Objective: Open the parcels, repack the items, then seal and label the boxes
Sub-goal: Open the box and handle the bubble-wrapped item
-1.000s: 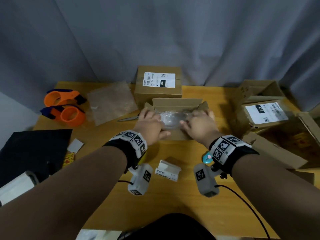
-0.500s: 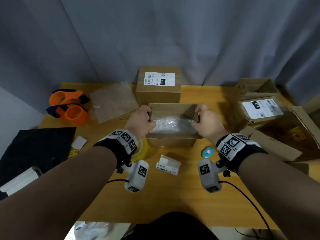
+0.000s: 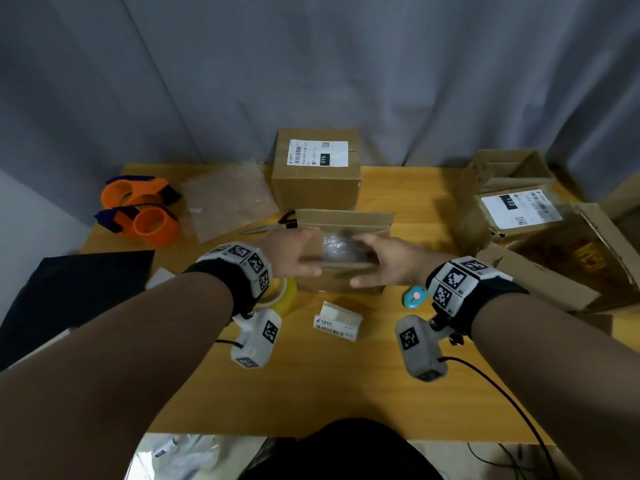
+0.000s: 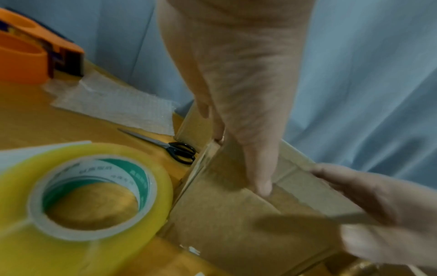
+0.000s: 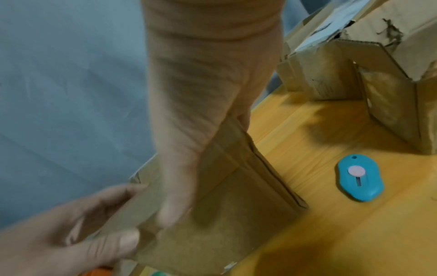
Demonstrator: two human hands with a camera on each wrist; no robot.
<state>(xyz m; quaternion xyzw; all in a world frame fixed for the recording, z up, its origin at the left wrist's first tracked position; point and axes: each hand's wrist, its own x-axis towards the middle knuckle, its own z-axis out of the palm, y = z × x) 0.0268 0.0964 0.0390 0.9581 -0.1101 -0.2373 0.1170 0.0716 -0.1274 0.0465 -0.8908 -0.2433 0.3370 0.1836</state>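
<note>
A small brown box (image 3: 341,282) stands mid-table with a bubble-wrapped item (image 3: 336,245) showing in its top. Its back flap (image 3: 344,220) stands upright. My left hand (image 3: 294,256) lies on the left side flap (image 4: 295,173), fingers stretched over the top and thumb (image 4: 262,184) at the front edge. From the other side, my right hand (image 3: 384,261) presses the right side flap (image 5: 227,149) down, thumb (image 5: 175,211) on the front. Both flaps are folded inward over the item. The head view is blurred around the hands.
A yellow tape roll (image 4: 82,196) sits just left of the box, with scissors (image 4: 176,149), a bubble-wrap sheet (image 3: 228,199) and orange tape dispensers (image 3: 142,209) beyond. A sealed labelled box (image 3: 317,171) stands behind. A blue cutter (image 5: 360,177), label stack (image 3: 337,322) and opened boxes (image 3: 519,216) are on the right.
Both hands held the side flaps apart with the wrapped item exposed; now they have swung the flaps inward and lie on top of the box.
</note>
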